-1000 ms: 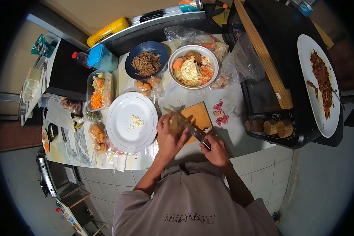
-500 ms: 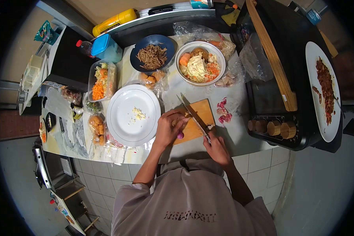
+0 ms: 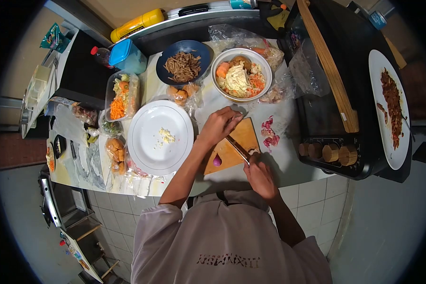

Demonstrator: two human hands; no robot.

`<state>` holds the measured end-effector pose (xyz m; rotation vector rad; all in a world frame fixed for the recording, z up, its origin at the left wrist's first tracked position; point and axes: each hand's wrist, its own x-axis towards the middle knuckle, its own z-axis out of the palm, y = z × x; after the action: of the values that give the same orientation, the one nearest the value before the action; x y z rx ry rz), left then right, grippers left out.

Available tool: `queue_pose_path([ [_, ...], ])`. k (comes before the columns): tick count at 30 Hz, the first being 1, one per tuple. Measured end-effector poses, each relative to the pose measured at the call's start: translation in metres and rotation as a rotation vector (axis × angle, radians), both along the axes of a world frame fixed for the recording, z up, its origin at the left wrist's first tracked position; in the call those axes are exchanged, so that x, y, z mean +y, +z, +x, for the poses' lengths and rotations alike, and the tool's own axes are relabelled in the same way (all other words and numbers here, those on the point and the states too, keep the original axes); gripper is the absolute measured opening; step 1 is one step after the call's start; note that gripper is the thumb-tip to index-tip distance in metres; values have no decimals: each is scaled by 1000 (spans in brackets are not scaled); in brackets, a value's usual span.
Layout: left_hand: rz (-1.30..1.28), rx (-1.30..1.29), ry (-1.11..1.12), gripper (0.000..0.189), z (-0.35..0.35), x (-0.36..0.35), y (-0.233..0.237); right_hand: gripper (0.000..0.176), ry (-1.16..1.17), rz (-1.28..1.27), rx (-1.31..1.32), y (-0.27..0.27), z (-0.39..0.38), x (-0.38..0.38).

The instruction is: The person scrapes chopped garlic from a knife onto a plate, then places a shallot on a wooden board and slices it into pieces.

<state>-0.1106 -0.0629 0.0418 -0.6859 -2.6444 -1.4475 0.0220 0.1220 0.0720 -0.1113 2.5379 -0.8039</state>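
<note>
Our right hand (image 3: 261,179) is nearest to us at the board's right side, palm down, fingers wrapped around the handle of a long steel-bladed knife (image 3: 237,148). The blade points forward and left. Our left forearm reaches farther forward, setting our left hand (image 3: 220,125) above the board's far-left edge. Its fingers are bent and bunched, covering the knife's tip; we cannot tell whether they grip anything.

We locate the small, glossy purple shallot (image 3: 217,161) at the near-left part of the light-brown wooden cutting board (image 3: 247,136). It is rounded and appears whole, well apart from the blade. Crumpled magenta-and-white peelings (image 3: 270,132) lie on the counter, right of the board.

Left of the board, we note the round white plate (image 3: 143,146), bearing a small heap of pale-yellow chopped bits (image 3: 165,136). Beyond it, the clear rectangular plastic container (image 3: 134,105) holds orange shreds and pale-green pieces. Beyond the board, the round silver-coloured metal bowl (image 3: 241,99) holds a creamy yellow mass, orange chunks and shreds. Farthest, the round dark-blue bowl (image 3: 161,71) holds brown strips.
</note>
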Motion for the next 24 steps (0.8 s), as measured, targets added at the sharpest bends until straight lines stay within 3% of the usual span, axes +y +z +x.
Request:
queue_pose_path([
  [11, -16, 19, 10, 17, -2, 4, -14, 36, 83, 80, 171, 1, 1, 9],
  [15, -41, -10, 1, 17, -1, 3, -16, 35, 62, 106, 165, -3, 4, 4],
  [17, -173, 60, -18, 21, 1, 2, -16, 34, -23, 153, 77, -17, 6, 0],
  [24, -68, 26, -21, 23, -1, 4, -15, 29, 90, 124, 226, -6, 4, 9],
])
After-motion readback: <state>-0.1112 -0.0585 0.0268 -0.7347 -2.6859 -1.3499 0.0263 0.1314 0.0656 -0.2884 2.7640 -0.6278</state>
